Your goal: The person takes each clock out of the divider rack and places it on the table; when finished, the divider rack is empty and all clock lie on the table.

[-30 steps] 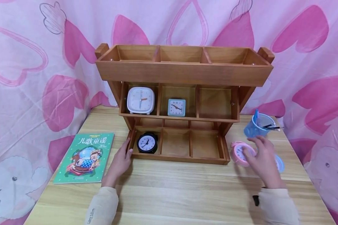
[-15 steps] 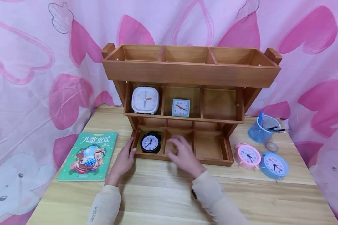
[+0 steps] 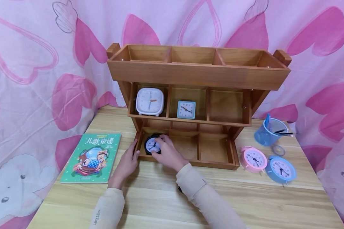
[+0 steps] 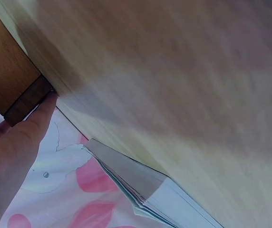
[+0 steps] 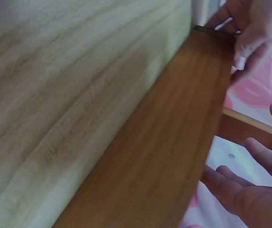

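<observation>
Two cream sleeves come in from the near table edge. Right hand (image 3: 167,152) reaches forward and to the left, across the front lip of the three-tier wooden shelf rack (image 3: 197,74), fingers curled over the top and right side of the small round black alarm clock (image 3: 152,145); it appears to grip it, though the head view hides the fingertips behind the case. Left hand (image 3: 128,160) lies just left of that, fingers straight, tips pressed against the outer left corner of the rack's bottom tier; the left wrist view shows a fingertip (image 4: 44,110) touching the dark wood corner. Hands close together, the clock between them but inside the rack wall, so only the right one touches it. Clock stands upright, dial facing the person, in the leftmost compartment of the lowest tier; middle and right compartments beside it hold nothing. Right hand is plainly the nearer. Farther left on the pale wooden table (image 3: 160,203), a green picture book (image 3: 91,158) lies flat, apart from the left hand.
</observation>
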Tool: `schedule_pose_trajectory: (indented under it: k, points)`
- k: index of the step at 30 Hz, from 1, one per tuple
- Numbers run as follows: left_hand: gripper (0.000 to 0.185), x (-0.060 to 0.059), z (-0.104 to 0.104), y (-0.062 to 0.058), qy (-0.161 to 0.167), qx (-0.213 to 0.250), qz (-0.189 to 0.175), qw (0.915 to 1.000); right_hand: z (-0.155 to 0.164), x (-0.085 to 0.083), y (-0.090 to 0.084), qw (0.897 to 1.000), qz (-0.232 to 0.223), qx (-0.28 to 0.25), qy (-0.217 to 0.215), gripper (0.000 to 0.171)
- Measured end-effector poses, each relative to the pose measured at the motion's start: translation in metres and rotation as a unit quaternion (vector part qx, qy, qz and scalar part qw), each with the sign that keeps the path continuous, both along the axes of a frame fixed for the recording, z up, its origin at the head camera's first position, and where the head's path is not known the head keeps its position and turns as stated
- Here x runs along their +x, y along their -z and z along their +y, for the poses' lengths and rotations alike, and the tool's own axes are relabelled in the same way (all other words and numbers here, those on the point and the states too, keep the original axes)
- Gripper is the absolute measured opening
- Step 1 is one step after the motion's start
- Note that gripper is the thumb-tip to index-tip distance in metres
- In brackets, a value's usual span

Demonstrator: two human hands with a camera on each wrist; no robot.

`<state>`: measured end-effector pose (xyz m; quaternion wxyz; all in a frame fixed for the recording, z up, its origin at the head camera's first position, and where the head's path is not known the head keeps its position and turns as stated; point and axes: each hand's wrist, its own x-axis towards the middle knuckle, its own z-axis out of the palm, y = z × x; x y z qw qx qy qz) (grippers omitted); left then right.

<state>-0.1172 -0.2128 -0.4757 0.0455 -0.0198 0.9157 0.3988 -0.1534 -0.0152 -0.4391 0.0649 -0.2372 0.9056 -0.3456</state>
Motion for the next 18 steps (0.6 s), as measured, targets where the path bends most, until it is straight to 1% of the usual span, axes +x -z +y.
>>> schedule_pose_trajectory:
  k: [6, 10, 14, 18]
  points:
    - [0.055, 0.002, 0.0, -0.001, -0.001, 0.006, 0.005, 1.0, -0.019, -0.007, 0.009, 0.999, -0.003, 0.05, 0.007, 0.052]
    - [0.055, 0.001, 0.0, -0.001, 0.001, 0.007, 0.002, 1.0, -0.032, -0.01, 0.013, 0.997, -0.011, 0.071, 0.011, 0.054]
    - [0.056, -0.001, -0.001, 0.002, 0.002, 0.011, -0.005, 0.9999, -0.039, -0.013, 0.018, 0.997, -0.022, 0.072, 0.026, 0.054]
    - [0.056, -0.001, -0.001, 0.001, -0.002, 0.013, -0.004, 0.9999, -0.044, -0.014, 0.021, 0.996, -0.017, 0.07, 0.049, 0.053]
